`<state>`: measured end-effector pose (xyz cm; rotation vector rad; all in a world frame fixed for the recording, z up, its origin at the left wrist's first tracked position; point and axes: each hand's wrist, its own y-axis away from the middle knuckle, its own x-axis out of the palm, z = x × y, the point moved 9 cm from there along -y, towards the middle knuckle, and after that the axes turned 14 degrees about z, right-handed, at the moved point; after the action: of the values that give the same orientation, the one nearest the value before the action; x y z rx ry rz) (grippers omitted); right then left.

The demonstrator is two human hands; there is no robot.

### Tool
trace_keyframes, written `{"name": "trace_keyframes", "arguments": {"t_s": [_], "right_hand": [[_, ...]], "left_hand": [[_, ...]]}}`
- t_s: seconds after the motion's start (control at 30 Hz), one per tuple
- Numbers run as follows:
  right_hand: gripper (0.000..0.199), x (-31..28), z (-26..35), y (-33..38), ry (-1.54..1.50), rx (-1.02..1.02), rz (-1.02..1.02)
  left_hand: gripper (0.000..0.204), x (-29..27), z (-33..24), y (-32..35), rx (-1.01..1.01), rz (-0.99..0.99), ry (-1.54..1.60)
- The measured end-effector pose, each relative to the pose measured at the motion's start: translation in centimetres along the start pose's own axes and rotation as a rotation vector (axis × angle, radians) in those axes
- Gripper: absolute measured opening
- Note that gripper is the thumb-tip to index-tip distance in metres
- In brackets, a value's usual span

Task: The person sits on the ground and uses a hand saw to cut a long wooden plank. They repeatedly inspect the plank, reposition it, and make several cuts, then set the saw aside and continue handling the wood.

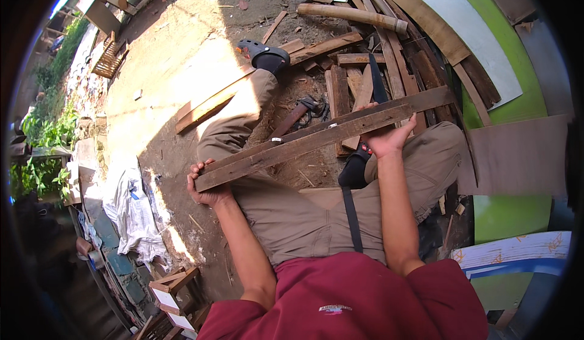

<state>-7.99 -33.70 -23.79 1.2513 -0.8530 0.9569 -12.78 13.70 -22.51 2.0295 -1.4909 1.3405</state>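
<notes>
Two dark, weathered wooden planks lie side by side across my lap, slanting up to the right. The front plank [304, 146] is shorter; the back plank [429, 98] reaches farther right. My left hand [205, 185] is wrapped round their left ends. Near the right end of the front plank, my right hand [390, 138] holds them from beneath, palm up, with some fingers hidden behind the wood. Small white spots show along the seam. Just beyond my right hand, a dark flat blade [378, 79] points away from me; its lower end is hidden by the planks.
Piled scrap wood [395, 54] and a bamboo pole [353, 16] lie ahead to the right. A reddish-brown tool [292, 118] rests on the dirt between my legs. Beside my left foot lies a long timber [213, 106]. Green panels [511, 218] stand right; a white sack [131, 209] lies left.
</notes>
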Motion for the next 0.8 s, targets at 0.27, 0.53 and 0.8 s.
{"name": "trace_keyframes", "arguments": {"t_s": [0.27, 0.53, 0.8], "right_hand": [[0.089, -1.0, 1.4, -0.8, 0.124, 0.032, 0.185], [0.075, -5.4, 2.1, -2.4, 0.132, 0.025, 0.079], [0.066, -11.5, -1.3, -4.2, 0.276, 0.113, -0.158]], "left_hand": [[0.045, 3.2, -0.2, -0.4, 0.008, -0.147, -0.036], [0.071, 17.2, -4.8, -0.9, 0.218, 0.253, -0.019], [0.063, 18.3, -5.2, 0.4, 0.201, 0.049, -0.293]]}}
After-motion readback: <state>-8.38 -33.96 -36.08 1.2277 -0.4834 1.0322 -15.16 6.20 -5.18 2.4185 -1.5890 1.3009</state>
